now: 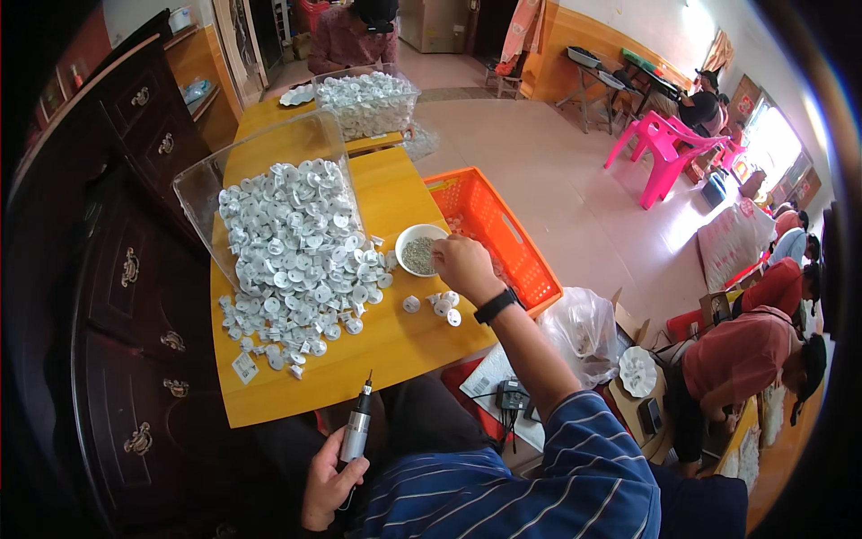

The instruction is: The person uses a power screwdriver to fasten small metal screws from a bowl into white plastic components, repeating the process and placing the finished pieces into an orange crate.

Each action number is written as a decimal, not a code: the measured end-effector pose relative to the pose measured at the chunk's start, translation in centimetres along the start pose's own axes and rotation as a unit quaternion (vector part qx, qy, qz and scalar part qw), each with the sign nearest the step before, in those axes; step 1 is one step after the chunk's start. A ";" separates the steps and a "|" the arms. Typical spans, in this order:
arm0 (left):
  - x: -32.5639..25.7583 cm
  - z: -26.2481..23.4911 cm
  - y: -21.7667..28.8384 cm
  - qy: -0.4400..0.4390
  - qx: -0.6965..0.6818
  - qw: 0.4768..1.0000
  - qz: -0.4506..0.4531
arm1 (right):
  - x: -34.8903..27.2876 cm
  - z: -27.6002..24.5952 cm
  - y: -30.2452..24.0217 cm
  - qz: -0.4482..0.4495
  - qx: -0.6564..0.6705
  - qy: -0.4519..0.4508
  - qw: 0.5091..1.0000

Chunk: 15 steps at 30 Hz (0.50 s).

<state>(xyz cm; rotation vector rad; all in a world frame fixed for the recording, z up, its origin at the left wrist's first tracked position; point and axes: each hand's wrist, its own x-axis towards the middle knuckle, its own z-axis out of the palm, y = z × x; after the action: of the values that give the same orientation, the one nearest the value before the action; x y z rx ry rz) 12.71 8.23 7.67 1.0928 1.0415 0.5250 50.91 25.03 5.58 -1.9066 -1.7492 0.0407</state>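
My left hand [330, 481] is wrapped round a silver and black electric screwdriver [356, 437], its thin bit pointing up just off the table's near edge. At the right side of the yellow table [388, 199], my right hand [469, 268] reaches to a white bowl [406, 232] of small greyish pieces, probably screws [417, 254]. Its fingers are curled over the bowl's right side, and their tips are hidden. A big heap of small round white plastic parts [296, 247] spills from a tipped clear bin [199, 190]. Several similar parts [442, 305] lie apart near my right wrist.
An orange crate [516, 238] stands against the table's right side. Beyond the heap is another clear bin of white parts [368, 101], with a person [350, 40] behind it. Dark drawers [135, 287] line the left. Pink chairs [664, 153] and other people [741, 350] are at right.
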 end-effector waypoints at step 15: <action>-0.2 -0.2 -0.7 0.005 0.013 1.000 -0.009 | 4.0 3.2 -0.1 -0.001 -0.228 -0.194 0.954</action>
<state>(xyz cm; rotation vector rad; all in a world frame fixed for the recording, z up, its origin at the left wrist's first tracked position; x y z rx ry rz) 12.36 7.86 7.17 1.1042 1.0691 0.5037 50.24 29.88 4.25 -2.3509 -2.1654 0.0109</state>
